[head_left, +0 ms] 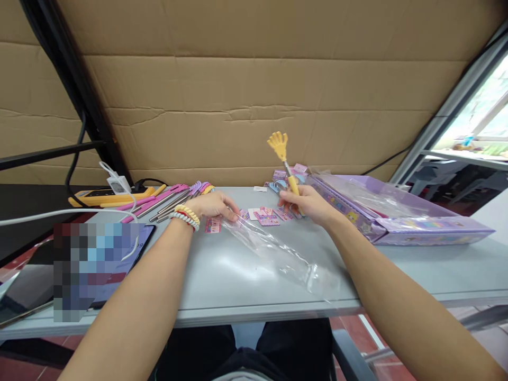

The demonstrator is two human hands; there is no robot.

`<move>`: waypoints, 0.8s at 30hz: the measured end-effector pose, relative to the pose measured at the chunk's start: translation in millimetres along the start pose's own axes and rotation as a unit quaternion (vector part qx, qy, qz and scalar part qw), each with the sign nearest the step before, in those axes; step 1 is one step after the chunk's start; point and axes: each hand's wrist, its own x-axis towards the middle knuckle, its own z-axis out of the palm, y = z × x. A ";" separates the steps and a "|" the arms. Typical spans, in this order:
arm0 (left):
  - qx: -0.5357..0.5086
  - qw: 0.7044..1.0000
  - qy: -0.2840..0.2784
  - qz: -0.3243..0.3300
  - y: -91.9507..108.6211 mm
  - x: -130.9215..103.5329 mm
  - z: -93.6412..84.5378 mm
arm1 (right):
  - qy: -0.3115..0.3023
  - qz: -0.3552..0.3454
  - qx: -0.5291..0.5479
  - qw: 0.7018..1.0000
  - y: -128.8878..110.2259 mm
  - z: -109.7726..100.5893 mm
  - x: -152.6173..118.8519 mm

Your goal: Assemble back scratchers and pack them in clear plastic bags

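Observation:
Upright in my right hand [304, 202] is a yellow back scratcher [292, 184] with a hand-shaped head and a short metal shaft; the fingers are closed round its handle. My left hand [216, 205] pinches one end of a clear plastic bag [273, 251], which trails across the table toward the front edge. Small pink printed cards [266, 217] lie between my hands. Another pink card [213, 225] rests just under my left hand. Behind the left wrist lies a bunch of pink, purple and yellow back scratchers [170, 200] with metal shafts.
A purple box [432, 230] with clear plastic in it stands on the right of the grey table [222, 280]. On the left are a tablet [119, 264], a yellow power strip [95, 198] with a white charger [119, 183], and a white cable. Cardboard [246, 84] lines the back.

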 end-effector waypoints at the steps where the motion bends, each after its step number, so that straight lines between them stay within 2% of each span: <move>1: 0.013 1.000 -0.009 0.012 2.7 1.8 6.3 | -0.054 -0.006 -0.009 0.998 -1.7 4.6 -2.1; 4: 0.014 0.998 -0.005 0.066 9.1 9.4 24.2 | -0.173 -0.014 -0.015 0.985 -5.3 22.0 -6.7; 6: -0.001 0.996 0.014 0.094 10.3 13.5 30.1 | -0.200 -0.012 -0.011 0.980 -5.1 32.4 -7.6; 8: -0.022 0.993 0.046 0.106 9.0 15.4 29.6 | -0.185 -0.010 -0.010 0.983 -2.5 38.3 -6.8; 10: -0.047 0.988 0.103 0.102 6.2 15.5 24.8 | -0.152 -0.009 0.009 0.988 1.0 39.4 -5.0; 13: -0.089 0.969 0.216 0.082 2.9 15.5 18.1 | -0.072 -0.011 0.059 0.996 4.3 36.9 -1.9; 14: -0.112 0.961 0.238 0.079 2.6 15.9 17.6 | -0.040 -0.016 0.072 0.996 4.4 36.5 -1.3; 16: -0.168 0.957 0.224 0.077 3.4 17.3 19.8 | 0.010 -0.025 0.089 0.996 3.5 37.6 -0.6; 18: -0.217 0.958 0.171 0.076 5.9 18.8 25.5 | 0.021 -0.027 0.103 0.994 2.2 41.1 -0.9; 20: -0.246 0.955 0.145 0.078 9.2 19.8 32.6 | -0.004 -0.026 0.110 0.994 2.1 45.4 -1.6; 24: -0.254 0.943 0.186 0.107 13.8 19.9 41.7 | -0.060 -0.030 0.081 0.994 4.8 49.5 -1.3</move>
